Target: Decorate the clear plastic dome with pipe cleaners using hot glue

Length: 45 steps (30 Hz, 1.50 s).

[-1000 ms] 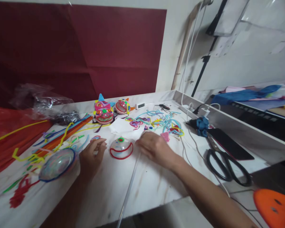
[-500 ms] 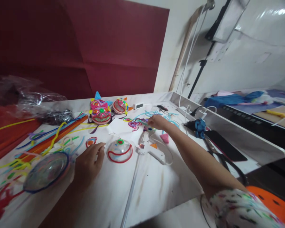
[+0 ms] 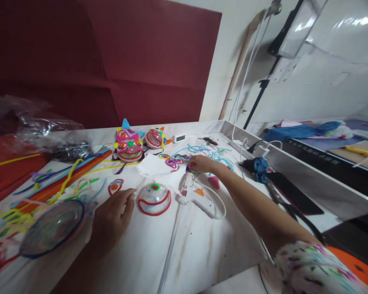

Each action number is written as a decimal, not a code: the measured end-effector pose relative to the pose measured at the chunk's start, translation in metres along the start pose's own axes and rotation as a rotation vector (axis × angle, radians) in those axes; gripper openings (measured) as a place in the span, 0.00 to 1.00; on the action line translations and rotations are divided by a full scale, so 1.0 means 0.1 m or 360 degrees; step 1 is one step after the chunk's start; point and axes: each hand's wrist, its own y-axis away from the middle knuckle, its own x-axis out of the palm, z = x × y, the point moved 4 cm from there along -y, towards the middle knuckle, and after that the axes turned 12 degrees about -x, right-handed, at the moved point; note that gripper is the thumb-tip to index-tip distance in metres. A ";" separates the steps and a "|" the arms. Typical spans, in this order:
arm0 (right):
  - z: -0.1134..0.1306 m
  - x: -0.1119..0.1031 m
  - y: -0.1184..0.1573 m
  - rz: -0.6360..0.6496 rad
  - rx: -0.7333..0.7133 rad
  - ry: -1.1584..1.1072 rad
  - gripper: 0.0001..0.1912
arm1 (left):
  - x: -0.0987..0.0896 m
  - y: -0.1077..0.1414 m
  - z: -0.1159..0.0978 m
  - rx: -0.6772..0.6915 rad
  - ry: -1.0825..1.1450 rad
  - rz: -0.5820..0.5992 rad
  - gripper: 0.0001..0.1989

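My right hand [image 3: 201, 164] is closed in a pinch just beyond the front end of a white glue gun [image 3: 188, 188]. What its fingertips hold is hidden; a small dark-blue bit shows under them. The glue gun lies on its side with a long clear glue stick [image 3: 171, 249] in its back. My left hand [image 3: 114, 212] rests on the table with its thumb apart from loosely bent fingers, holding nothing. Beside its fingertips sits a clear plastic dome [image 3: 151, 194] with a red curved strip and a green-and-red round piece. A red-and-blue eye-shaped piece [image 3: 115, 186] lies behind my left hand.
Two decorated balls [image 3: 129, 150] stand at the back, near a small digital display [image 3: 179, 138]. Left lie a clear bowl-shaped shell [image 3: 53, 228] and colourful fuzzy strips [image 3: 69, 173]. Right are scissors [image 3: 274, 192], a black phone-like slab [image 3: 296, 194] and the table's raised side [image 3: 319, 179].
My right hand has come slightly nearer, down toward the glue gun's front end, still pinched. My left hand stays beside the dome. The whole view has shifted slightly.
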 end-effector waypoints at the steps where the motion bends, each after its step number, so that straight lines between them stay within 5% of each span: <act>1: -0.03 -0.02 0.01 -0.0011 0.0049 -0.0124 0.10 | 0.00 0.00 0.01 -0.0010 0.0000 0.0009 0.10; 6: -0.02 -0.18 0.11 -0.0136 0.0267 -0.0839 0.12 | 0.03 0.01 0.04 -0.0020 0.0025 0.0011 0.10; 12: 0.30 -0.36 0.22 -0.0217 0.0299 -0.1502 0.06 | 0.05 0.02 0.04 -0.0115 0.0136 0.0065 0.10; 17: 0.71 -0.30 0.30 -0.0044 0.0266 -0.2279 0.17 | 0.11 0.01 -0.06 -0.0382 0.0441 0.0298 0.13; 22: 1.14 -0.15 0.38 0.0140 0.0166 -0.2523 0.25 | 0.28 0.05 -0.27 -0.0543 0.0793 0.0671 0.18; 27: 1.39 0.05 0.39 0.0275 0.0135 -0.2602 0.29 | 0.33 0.10 -0.45 -0.0573 0.0829 0.0882 0.15; 38: 1.39 0.23 0.20 0.0107 0.0090 -0.1748 0.05 | 0.45 0.01 -0.25 -0.0693 0.0494 0.0720 0.05; 45: 1.43 0.28 0.25 -0.0021 0.0160 -0.1321 0.07 | 0.50 0.12 -0.24 -0.0599 0.0407 0.0746 0.04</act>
